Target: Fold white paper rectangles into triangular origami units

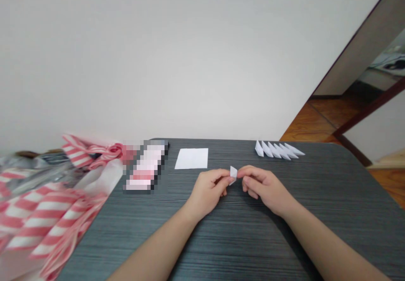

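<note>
The small folded white paper (233, 174) was a pointed wedge. It stood slightly tilted, pinched between the left hand (206, 192) and right hand (263, 188).

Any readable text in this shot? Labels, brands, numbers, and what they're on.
None readable. The pink-and-white item on the dark grey table is pixelated, so any print on it can't be read. The red-and-white striped bag, white paper square, row of folded paper pieces and the folded paper piece show no lettering.
</note>
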A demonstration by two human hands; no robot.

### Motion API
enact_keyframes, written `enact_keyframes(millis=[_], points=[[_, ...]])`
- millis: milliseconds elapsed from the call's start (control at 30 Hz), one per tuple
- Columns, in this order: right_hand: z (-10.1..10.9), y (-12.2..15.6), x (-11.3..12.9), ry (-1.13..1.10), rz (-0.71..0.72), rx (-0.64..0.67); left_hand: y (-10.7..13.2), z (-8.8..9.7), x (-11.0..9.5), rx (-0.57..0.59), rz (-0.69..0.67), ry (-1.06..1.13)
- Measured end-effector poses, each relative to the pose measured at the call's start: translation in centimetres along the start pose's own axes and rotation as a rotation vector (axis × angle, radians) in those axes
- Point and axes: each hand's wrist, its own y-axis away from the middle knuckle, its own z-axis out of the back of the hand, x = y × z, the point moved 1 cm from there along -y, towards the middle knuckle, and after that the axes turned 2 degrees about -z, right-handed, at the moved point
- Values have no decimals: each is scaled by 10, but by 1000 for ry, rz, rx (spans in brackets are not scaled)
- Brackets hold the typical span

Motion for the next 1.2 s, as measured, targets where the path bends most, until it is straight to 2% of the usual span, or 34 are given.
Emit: enact_keyframes(millis=[133, 433, 700, 1200], points=[[-1, 0, 0, -15, 33, -4, 0, 2, -1, -39, -78, -88], [-1, 1, 3, 65, -36, 2, 0, 1, 1, -41, -114, -165], [-3, 0, 6, 146, 71, 9, -1, 1, 1, -36, -105, -208], [-4, 0, 8, 175, 71, -7, 0, 1, -1, -39, -107, -209]])
